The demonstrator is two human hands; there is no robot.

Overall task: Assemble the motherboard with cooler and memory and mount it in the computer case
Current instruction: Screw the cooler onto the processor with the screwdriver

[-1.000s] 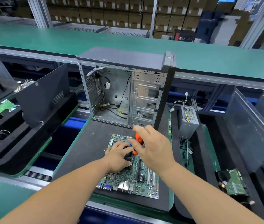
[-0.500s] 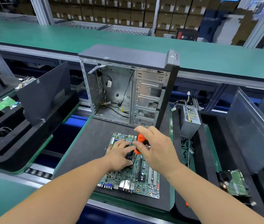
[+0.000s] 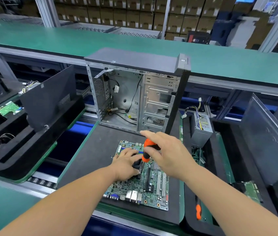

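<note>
— Screwdrivers: how many do we count?
— Two. We pinch one orange screwdriver (image 3: pixel 147 150) upright in our right hand (image 3: pixel 170 154); a second screwdriver (image 3: pixel 198 211) lies well right of our fingers.
— And the board?
— One motherboard (image 3: pixel 141 184) lies under our fingers, before one open computer case (image 3: pixel 134 97). Our left hand (image 3: pixel 126 165) grips the black cooler (image 3: pixel 137 165).

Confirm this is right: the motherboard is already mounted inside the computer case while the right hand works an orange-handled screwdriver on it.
Not quite. The head view shows the motherboard lying on the dark mat in front of the open computer case. The right hand does hold the orange-handled screwdriver over it.
</note>
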